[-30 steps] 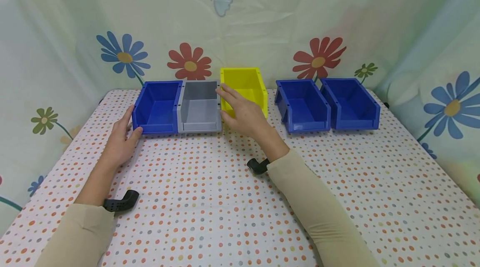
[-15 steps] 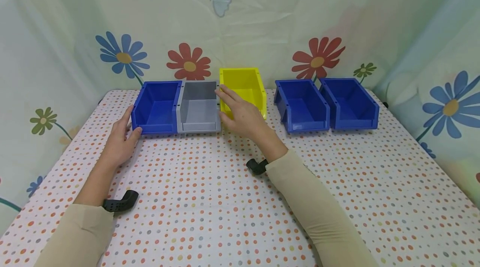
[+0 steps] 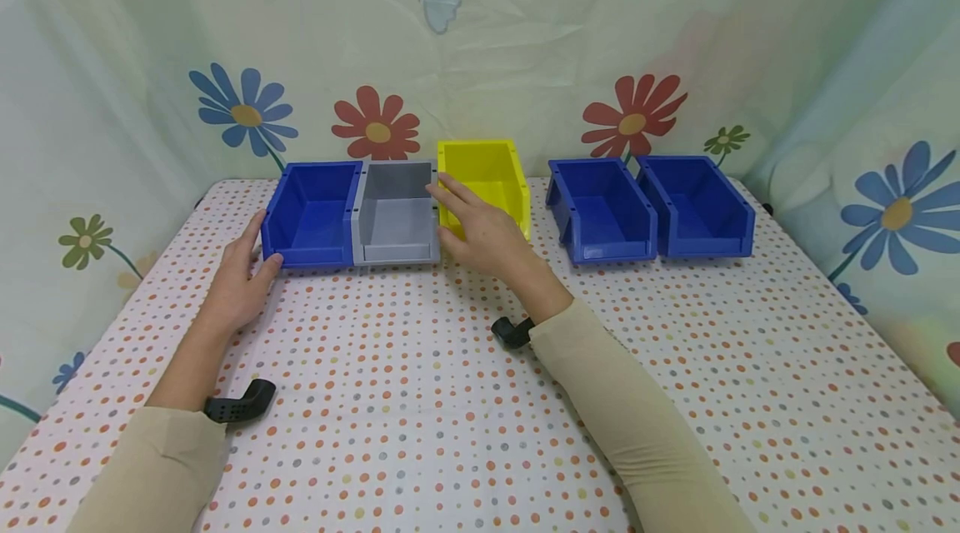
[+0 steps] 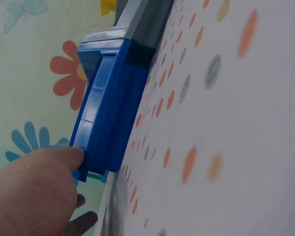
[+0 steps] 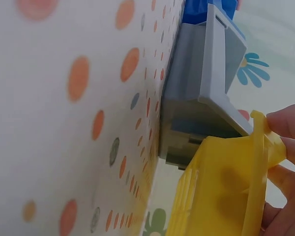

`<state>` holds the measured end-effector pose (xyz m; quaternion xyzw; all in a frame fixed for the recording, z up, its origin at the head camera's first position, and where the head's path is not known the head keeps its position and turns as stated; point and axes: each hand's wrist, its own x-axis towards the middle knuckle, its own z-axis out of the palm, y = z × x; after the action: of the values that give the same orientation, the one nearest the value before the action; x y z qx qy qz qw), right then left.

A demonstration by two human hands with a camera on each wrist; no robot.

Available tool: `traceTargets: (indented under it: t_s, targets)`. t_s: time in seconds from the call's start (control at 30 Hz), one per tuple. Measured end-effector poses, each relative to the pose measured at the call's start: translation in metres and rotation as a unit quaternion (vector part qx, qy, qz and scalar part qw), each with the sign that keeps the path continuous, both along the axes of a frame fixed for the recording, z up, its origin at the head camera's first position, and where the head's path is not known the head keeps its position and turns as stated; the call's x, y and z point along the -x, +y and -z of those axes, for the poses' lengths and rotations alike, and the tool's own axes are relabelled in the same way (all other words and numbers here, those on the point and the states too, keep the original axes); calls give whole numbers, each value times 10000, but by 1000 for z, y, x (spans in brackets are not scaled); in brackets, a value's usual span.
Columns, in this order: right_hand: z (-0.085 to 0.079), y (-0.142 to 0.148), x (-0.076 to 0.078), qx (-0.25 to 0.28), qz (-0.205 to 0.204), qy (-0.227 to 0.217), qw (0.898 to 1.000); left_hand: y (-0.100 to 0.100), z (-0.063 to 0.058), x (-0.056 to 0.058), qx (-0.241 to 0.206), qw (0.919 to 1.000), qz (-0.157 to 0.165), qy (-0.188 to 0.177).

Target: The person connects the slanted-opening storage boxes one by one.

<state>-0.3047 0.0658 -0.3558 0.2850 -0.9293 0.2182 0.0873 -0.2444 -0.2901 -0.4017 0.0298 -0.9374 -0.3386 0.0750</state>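
Observation:
At the table's left, my left hand (image 3: 238, 291) rests along the side of a blue storage bin (image 3: 311, 221), fingers mostly straight. Its thumb touches the front corner of that bin in the left wrist view. A grey storage bin (image 3: 397, 225) stands snug against the blue one. My right hand (image 3: 489, 240) pinches the left wall of a yellow storage bin (image 3: 483, 158), thumb and curled fingers at the rim in the right wrist view. The yellow bin overlaps the grey bin's right side there, and sits a little farther back in the head view.
Two more blue bins (image 3: 603, 212) stand side by side at the right, a gap away from the yellow one. The dotted tablecloth (image 3: 375, 400) covers the table. A flowered curtain (image 3: 517, 50) hangs close behind the row.
The yellow bin, in my right hand's grip, has come slightly lower and nearer in the head view. My left hand and the other bins have stayed in place.

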Motion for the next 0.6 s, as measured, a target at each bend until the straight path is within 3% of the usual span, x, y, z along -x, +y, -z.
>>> traceTargets:
  t_s: [0.6]
  targets:
    - [4,0,1,-140,-37,-73,9999,0,0,0,-11,10000,33,24]
